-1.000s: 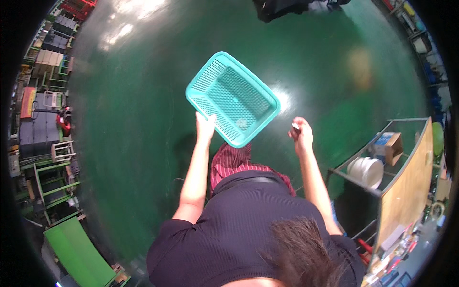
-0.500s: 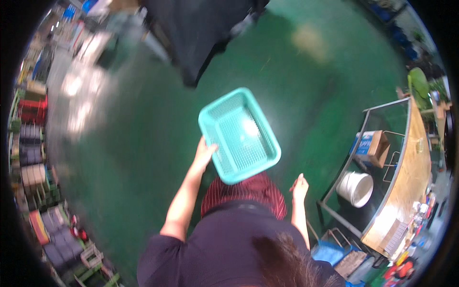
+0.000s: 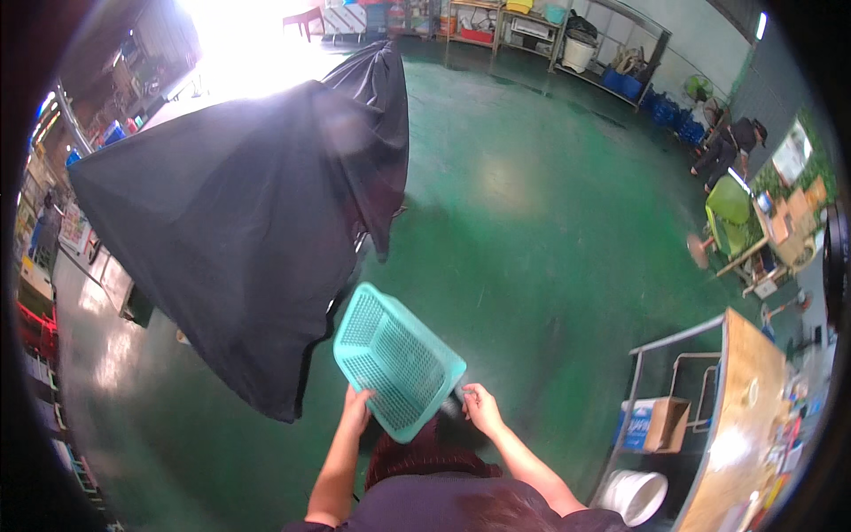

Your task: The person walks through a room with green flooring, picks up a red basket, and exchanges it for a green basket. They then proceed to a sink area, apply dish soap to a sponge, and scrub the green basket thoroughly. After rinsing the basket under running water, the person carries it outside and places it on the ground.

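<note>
A turquoise perforated plastic basket [image 3: 401, 368] hangs in front of me, tilted, with nothing visible inside it. My left hand [image 3: 356, 406] grips its near left rim, the thumb over the edge. Just off the basket's right corner is my right hand [image 3: 480, 408], its fingers curled together. Whether a small thing sits in those fingers is hidden; a dark gap shows between them and the basket rim.
A large object under a black cover [image 3: 230, 213] stands ahead on the left. At right is a wooden-topped table [image 3: 745, 399], with a cardboard box [image 3: 654, 424] and white bucket [image 3: 635, 496] below. A person [image 3: 731, 149] bends near a green chair [image 3: 729, 202], far right.
The view has tipped up, bringing the covered object and far shelves into sight. My right hand has come from my side up close to the basket; the left keeps its grip.
</note>
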The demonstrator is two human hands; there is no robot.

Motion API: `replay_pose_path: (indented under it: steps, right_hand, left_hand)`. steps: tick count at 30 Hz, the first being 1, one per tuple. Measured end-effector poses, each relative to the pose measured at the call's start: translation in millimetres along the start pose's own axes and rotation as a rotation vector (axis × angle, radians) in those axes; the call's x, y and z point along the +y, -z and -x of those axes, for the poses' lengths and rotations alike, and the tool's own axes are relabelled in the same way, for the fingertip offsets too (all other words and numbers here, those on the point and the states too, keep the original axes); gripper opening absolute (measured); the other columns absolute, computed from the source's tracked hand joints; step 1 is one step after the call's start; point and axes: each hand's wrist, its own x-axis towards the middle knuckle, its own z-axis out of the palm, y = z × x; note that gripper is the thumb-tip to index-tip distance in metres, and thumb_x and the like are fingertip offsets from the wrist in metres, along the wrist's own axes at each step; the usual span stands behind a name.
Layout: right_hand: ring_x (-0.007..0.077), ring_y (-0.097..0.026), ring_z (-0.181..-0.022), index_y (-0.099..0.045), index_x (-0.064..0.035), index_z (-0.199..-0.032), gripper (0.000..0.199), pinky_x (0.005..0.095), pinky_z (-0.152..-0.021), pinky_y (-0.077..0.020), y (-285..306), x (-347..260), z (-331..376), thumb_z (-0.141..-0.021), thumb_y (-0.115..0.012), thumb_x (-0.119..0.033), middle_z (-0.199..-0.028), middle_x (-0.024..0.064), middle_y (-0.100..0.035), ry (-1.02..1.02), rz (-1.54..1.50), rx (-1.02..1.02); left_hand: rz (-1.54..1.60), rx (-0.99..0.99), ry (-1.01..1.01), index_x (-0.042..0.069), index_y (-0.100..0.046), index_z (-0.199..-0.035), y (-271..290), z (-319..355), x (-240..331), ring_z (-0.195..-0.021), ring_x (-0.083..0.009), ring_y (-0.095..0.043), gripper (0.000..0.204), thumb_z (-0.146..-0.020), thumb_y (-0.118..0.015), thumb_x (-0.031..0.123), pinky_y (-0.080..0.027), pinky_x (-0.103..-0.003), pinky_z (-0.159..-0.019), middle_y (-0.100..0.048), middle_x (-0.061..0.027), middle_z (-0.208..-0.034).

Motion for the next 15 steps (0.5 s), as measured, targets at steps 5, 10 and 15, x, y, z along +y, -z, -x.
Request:
replay_pose_path:
  steps: [5,10,15]
  right_hand:
    - [0.0097,-0.042,-0.042,-0.052,-0.0039,-0.071,0.026,0.0228,-0.038,-0.0330,111.0,-21.6,-130.9,-0.086,-0.040,-0.023,-0.051,0.0008,-0.045,0.361,0.042,0.366]
    - [0.0080,-0.031,-0.035,-0.041,-0.0090,-0.058,0.039,0.0230,-0.033,-0.0284,262.2,-33.0,-265.0,-0.085,-0.039,-0.037,-0.045,-0.0031,-0.035,-0.239,-0.376,0.619]
    - [0.0052,-0.029,-0.037,-0.046,-0.0072,-0.067,0.036,0.0204,-0.033,-0.0265,375.0,-85.1,-482.6,-0.087,-0.036,-0.035,-0.046,-0.0044,-0.030,-0.244,-0.463,0.579]
  left_hand:
    - [-0.019,-0.119,0.067,0.004,-0.035,-0.112,-122.5,-199.1,43.1,-0.091,-0.0198,-0.051,0.042,-0.071,-0.044,-0.002,-0.044,-0.035,-0.077,-0.050,-0.0079,-0.099]
    - [0.101,-0.304,0.233,0.004,-0.039,-0.108,-211.8,-417.1,22.7,-0.084,-0.0176,-0.054,0.040,-0.071,-0.052,0.002,-0.045,-0.036,-0.077,-0.051,-0.0058,-0.096]
    - [0.152,-0.083,0.333,-0.002,-0.043,-0.102,-342.4,-553.6,62.0,-0.092,-0.0218,-0.051,0.033,-0.070,-0.049,0.002,-0.043,-0.038,-0.082,-0.050,-0.0101,-0.101]
